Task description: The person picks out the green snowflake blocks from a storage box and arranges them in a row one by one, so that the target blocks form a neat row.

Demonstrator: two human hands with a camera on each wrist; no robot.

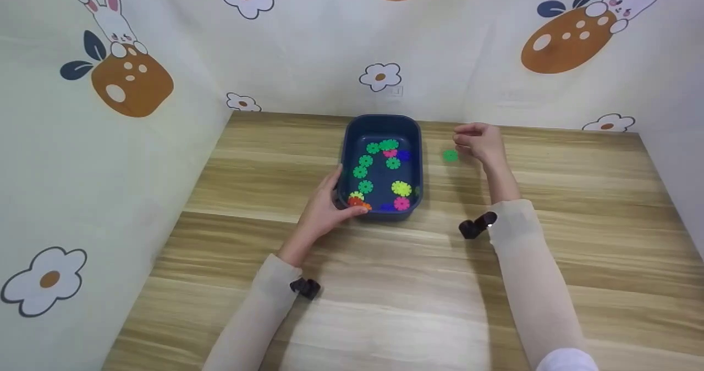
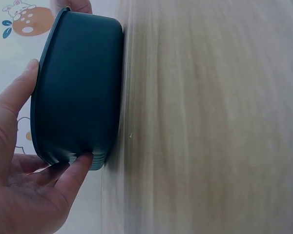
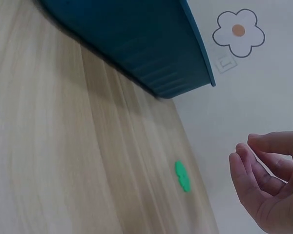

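A dark blue plastic bin (image 1: 381, 217) stands near the back of the table, with notched snowflake discs inside. Its near-left corner is held by my left hand (image 1: 324, 209). The thumb lies at the near rim and the fingers along the left side; the left wrist view shows this hand (image 2: 34, 190) against the bin's outer wall (image 2: 78, 87). Right of the bin, one green snowflake disc (image 1: 450, 155) lies flat on the table. Just beside it hovers my right hand (image 1: 481, 143). In the right wrist view its fingers (image 3: 241, 170) are loosely bent, with nothing between them, apart from the green disc (image 3: 182, 176).
Inside the bin are several green discs (image 1: 366, 161), yellow ones (image 1: 401, 188), a pink one (image 1: 402, 203), and blue and orange ones. The wooden table (image 1: 396, 283) meets a patterned cloth wall (image 1: 308, 46) just behind the bin.
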